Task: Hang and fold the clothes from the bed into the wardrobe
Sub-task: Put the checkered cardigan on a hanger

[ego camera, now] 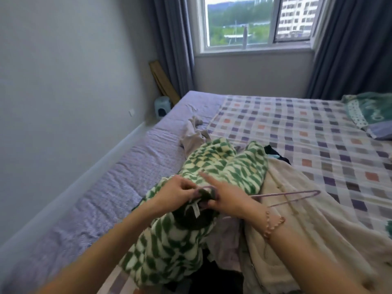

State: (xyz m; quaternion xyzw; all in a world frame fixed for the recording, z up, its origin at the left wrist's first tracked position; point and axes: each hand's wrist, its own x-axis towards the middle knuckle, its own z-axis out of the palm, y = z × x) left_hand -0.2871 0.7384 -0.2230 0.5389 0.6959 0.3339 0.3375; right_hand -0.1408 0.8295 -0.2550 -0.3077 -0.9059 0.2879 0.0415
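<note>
A green-and-white checkered fleece garment [214, 166] lies across the near part of the bed. My left hand [176, 193] pinches its dark neck opening beside a white label. My right hand [224, 196] grips a thin pink hanger [297, 197] at the collar, index finger stretched out; the hanger's hook pokes through the neck and one arm sticks out to the right. Under and beside the fleece lie a cream garment [297, 225], a pale beige garment [194, 134] and a dark piece [273, 152]. The wardrobe is out of view.
The bed [118, 187] carries a lilac sheet and a checked cover [307, 136]. A green pillow [369, 113] sits at far right. A grey wall runs along the left; window and dark curtains [174, 43] stand behind. A small blue bin [162, 107] occupies the far corner.
</note>
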